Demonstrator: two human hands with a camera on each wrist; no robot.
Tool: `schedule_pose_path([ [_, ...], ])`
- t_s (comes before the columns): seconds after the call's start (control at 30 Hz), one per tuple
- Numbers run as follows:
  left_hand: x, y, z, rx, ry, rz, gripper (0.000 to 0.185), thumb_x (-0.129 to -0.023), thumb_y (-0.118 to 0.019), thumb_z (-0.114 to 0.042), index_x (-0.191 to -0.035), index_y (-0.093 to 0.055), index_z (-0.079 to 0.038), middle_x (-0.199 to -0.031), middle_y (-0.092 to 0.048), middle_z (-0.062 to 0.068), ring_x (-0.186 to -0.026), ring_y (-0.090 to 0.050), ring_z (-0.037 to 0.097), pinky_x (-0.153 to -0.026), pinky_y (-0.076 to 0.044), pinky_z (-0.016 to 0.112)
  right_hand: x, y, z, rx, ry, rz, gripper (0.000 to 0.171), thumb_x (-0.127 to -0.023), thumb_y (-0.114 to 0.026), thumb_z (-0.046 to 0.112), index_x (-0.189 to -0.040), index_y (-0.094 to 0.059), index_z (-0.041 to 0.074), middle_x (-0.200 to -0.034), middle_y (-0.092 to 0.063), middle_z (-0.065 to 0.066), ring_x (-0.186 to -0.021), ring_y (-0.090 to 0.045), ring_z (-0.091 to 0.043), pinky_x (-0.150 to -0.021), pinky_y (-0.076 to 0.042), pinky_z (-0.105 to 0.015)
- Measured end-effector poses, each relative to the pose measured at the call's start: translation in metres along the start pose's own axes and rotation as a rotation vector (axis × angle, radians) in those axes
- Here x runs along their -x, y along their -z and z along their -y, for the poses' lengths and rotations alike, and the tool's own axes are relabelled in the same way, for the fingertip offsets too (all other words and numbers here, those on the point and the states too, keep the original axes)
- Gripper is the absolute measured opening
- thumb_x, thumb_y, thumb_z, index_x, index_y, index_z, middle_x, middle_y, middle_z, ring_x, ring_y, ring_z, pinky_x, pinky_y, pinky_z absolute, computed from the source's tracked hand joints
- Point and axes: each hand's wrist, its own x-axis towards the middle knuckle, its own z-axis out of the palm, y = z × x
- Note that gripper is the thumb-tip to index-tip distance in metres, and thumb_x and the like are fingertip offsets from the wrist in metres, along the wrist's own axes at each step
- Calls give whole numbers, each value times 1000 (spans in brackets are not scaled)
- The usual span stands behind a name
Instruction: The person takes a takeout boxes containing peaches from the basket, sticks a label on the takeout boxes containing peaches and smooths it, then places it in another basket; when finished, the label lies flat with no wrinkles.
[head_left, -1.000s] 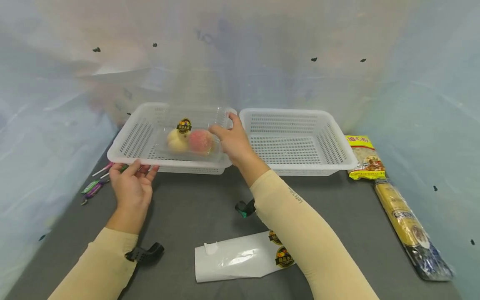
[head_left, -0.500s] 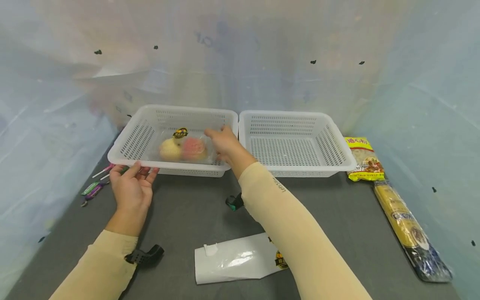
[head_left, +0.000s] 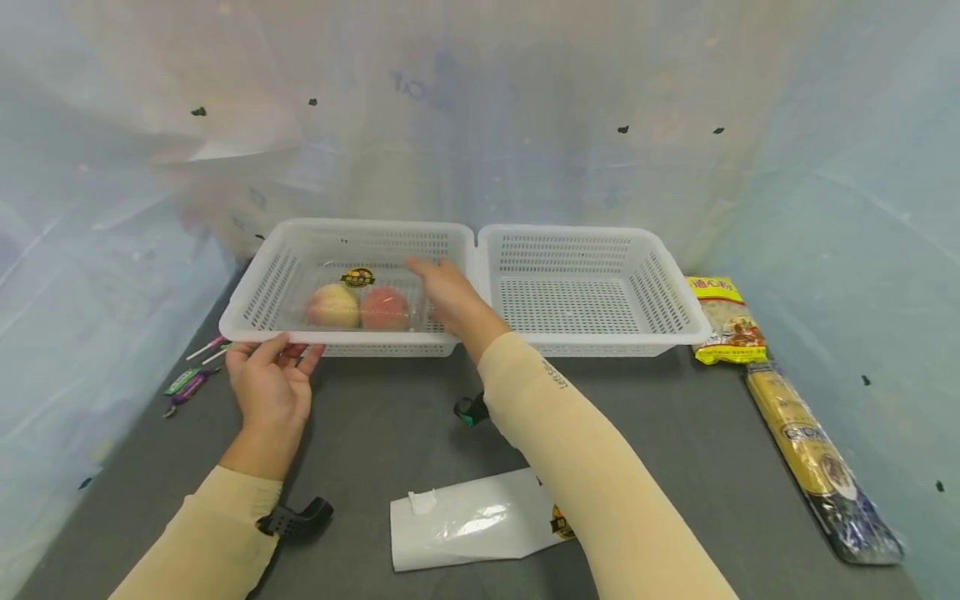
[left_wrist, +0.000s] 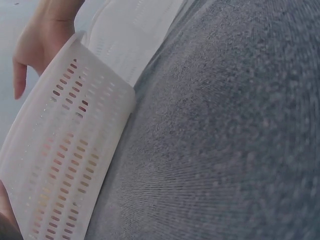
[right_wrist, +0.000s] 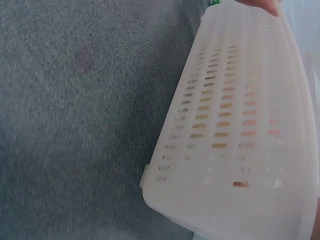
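Two rounded fruits, likely peaches (head_left: 385, 309), sit inside a clear plastic box (head_left: 318, 273) with a black-and-gold sticker. This box lies in the left white plastic basket (head_left: 247, 304). My left hand (head_left: 272, 387) holds that basket by its front-left rim, thumb on top and fingertips under the edge. At the basket's right end is my right hand (head_left: 453, 300), its fingers reaching down inside beside the box. The left wrist view shows the thumb of this right hand (left_wrist: 45, 47) stretched out above the rim, apart from it. The basket wall partly hides its other fingers.
A second white basket (head_left: 577, 300) stands against the first one's right side. Further right lie a yellow bag of dry food (head_left: 726, 321) and a long yellow pack (head_left: 810, 450). A white wrapper (head_left: 472, 518) is in front. Several small wrapped sweets (head_left: 185, 383) lie left.
My right hand has lowered the clear box into the left basket; it now lies lower, and the fruits have shifted left. My left hand stays at the rim.
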Motion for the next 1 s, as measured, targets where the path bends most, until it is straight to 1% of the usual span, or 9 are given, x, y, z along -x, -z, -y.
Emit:
schedule_pose_path([
  [0.2, -1, -1, 3, 15, -13, 21, 37, -107, -55, 10, -135, -34, -1, -133, -46, 24, -74, -61, 26, -62, -65, 40, 0, 11, 4, -76, 47, 53, 77, -112, -59, 49, -171, -31, 6, -175, -28, -15, -156, -29, -50, -124, -31, -57],
  [0.3, -2, -5, 5, 17, -14, 33, 35, -107, -53, 11, -134, -35, 0, -130, -47, 25, -73, -61, 26, -60, -65, 39, 1, 15, 6, -105, 92, 46, 76, -111, -60, 50, -169, -36, 7, -174, -30, -13, -158, -27, -47, -125, -30, -57],
  [0.37, -2, -8, 7, 17, -11, 36, 33, -106, -53, 12, -133, -36, 0, -128, -47, 25, -72, -60, 26, -60, -64, 39, 3, 20, 7, -112, 114, 25, 78, -110, -63, 50, -169, -35, 7, -174, -32, -11, -157, -31, -44, -123, -33, -57],
  [0.53, 1, -9, 8, 12, -20, 21, 34, -106, -55, 11, -133, -38, 1, -127, -48, 24, -72, -60, 26, -59, -64, 40, 16, 30, 7, -54, 152, 25, 66, -110, -66, 45, -162, -46, 8, -161, -49, -8, -147, -49, -39, -114, -47, -52],
  [0.6, 2, -9, 7, -10, -30, 7, 31, -106, -55, 10, -130, -39, 2, -124, -49, 23, -72, -60, 25, -60, -65, 40, 24, 36, 8, 17, 187, 30, 60, -111, -66, 42, -158, -50, 7, -154, -56, -7, -142, -54, -38, -109, -52, -49],
  [0.67, 3, -8, 5, -46, -43, -27, 23, -106, -56, 8, -122, -42, 2, -117, -50, 22, -70, -58, 25, -59, -64, 40, 34, 43, 8, 142, 235, 31, 56, -111, -66, 41, -155, -54, 9, -148, -59, -6, -136, -59, -33, -106, -54, -46],
  [0.8, 2, -7, -4, -184, -67, -153, 16, -107, -59, -2, -110, -44, -4, -108, -51, 16, -64, -53, 23, -53, -59, 34, 59, 66, 8, 439, 336, 43, 49, -111, -66, 41, -150, -59, 12, -145, -62, -5, -127, -63, -25, -100, -55, -46],
  [0.9, -4, -4, -16, -238, -53, -246, 17, -107, -61, -8, -113, -45, -7, -118, -52, 12, -63, -52, 20, -51, -52, 29, 78, 88, 6, 607, 398, 67, 47, -111, -66, 38, -149, -60, 11, -146, -62, -9, -125, -63, -25, -98, -55, -48],
  [1.0, -14, 0, -32, -243, -22, -285, 20, -109, -60, -12, -120, -43, -11, -131, -50, 8, -69, -52, 19, -53, -46, 28, 95, 114, 4, 713, 442, 83, 48, -111, -66, 35, -149, -60, 7, -147, -62, -11, -125, -63, -29, -99, -55, -51],
])
